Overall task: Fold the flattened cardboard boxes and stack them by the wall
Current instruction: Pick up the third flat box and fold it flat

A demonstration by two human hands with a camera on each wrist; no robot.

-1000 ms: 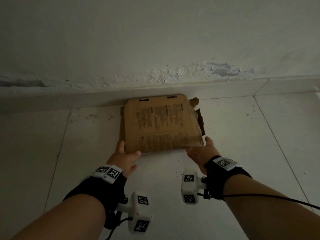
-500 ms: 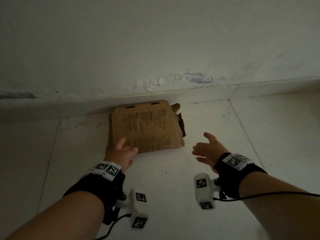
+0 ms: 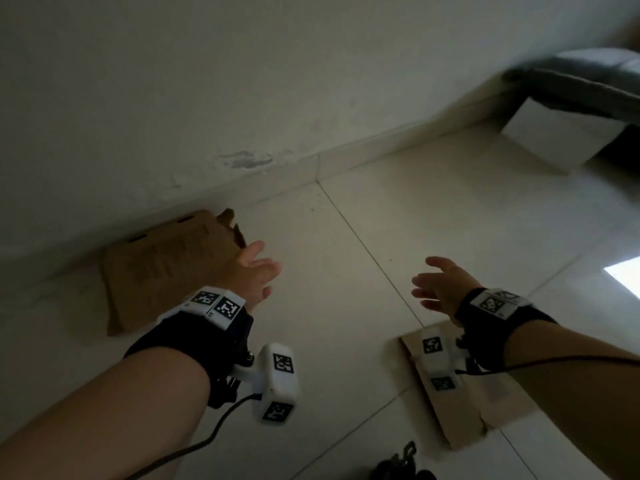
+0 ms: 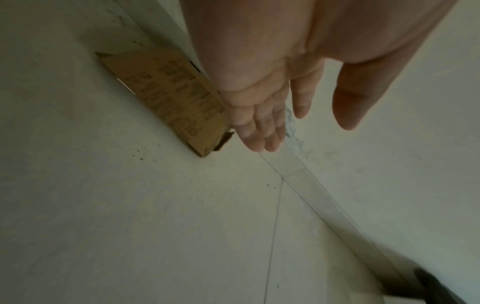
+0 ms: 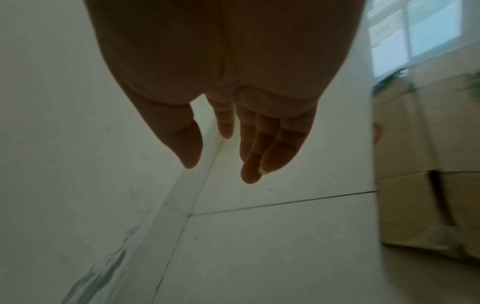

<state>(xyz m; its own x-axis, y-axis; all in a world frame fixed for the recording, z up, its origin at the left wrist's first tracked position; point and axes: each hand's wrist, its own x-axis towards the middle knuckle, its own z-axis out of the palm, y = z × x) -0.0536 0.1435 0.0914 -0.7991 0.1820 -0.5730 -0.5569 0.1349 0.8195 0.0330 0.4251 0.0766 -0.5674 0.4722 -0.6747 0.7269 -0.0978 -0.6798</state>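
Lying flat on pale glossy floor tiles, far edge tight against the skirting of a white wall: a folded brown cardboard box, matte, rectangular, printed with dark blurred text, two small slots near the wall edge, torn ragged flap at the right corner. Hovering above its near right corner, apart from the cardboard in the left wrist view: left hand, fingers straight and loosely spread, thumb out to the side, gripping nothing. Hanging over bare tile well to the right: right hand, fingers extended and slightly parted, likewise holding nothing. Strapped on both wrists: black bands with white blocks bearing black-and-white square markers, plus a white camera pod under each, a dark cable trailing from each. Partly hidden beneath the right wrist and its pod: a second flattened cardboard sheet, tan, dull, lying on the floor well apart from the box by the wall. Peeling, blotchy paint low on the wall above the skirting. Standing at upper right: a white block-shaped support under a dark grey padded edge. Stacked along the right edge of the right wrist view: blurred tan cartons below a bright window. Sitting at the bottom edge of the head view: a dark object, too dim to identify.
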